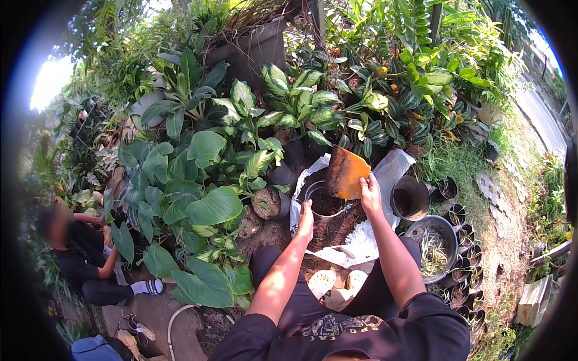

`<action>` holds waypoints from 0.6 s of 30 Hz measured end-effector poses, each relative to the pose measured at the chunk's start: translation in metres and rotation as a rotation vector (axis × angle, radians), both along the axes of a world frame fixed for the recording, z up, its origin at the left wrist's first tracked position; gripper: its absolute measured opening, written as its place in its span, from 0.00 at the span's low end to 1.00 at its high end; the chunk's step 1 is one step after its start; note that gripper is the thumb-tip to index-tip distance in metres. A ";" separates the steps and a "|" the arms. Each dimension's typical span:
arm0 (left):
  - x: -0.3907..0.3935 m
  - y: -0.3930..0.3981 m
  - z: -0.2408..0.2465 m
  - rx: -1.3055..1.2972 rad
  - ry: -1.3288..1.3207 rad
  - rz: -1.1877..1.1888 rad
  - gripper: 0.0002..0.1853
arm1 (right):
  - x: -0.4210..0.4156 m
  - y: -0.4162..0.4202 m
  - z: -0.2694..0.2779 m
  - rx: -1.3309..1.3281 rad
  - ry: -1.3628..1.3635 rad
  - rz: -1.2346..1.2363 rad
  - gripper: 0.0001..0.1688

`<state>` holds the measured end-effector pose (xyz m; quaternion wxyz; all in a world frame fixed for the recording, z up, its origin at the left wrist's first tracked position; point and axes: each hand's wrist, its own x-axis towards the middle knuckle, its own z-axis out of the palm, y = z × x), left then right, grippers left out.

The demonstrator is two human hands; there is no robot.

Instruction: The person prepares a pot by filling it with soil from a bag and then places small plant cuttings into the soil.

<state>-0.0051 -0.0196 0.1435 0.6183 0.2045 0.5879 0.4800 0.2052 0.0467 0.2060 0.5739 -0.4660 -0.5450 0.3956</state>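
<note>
My right hand (371, 195) grips the edge of an orange, soil-stained curved scoop (355, 173), raised and tilted above a dark plastic plant pot (323, 216). The pot has a pale rim and dark soil inside. My left hand (305, 222) is at the pot's left side, its thumb up by the rim; its other fingers are partly hidden. The pot stands in an opened white sack (294, 212) holding loose brown soil (329, 237). White granular material (362, 235) lies beside the soil, at the sack's right.
An empty dark pot (410, 198) and a round basin (447, 239) with grassy cuttings stand at my right, beside several small black pots (458, 293). Broad-leaved plants (212, 205) crowd the left. A person (86, 252) sits beyond them, near a pale hose (171, 329).
</note>
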 end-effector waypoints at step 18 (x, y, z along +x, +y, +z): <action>-0.046 0.015 0.033 0.188 -0.056 0.388 0.32 | 0.022 0.010 -0.141 -0.497 -0.023 -0.373 0.21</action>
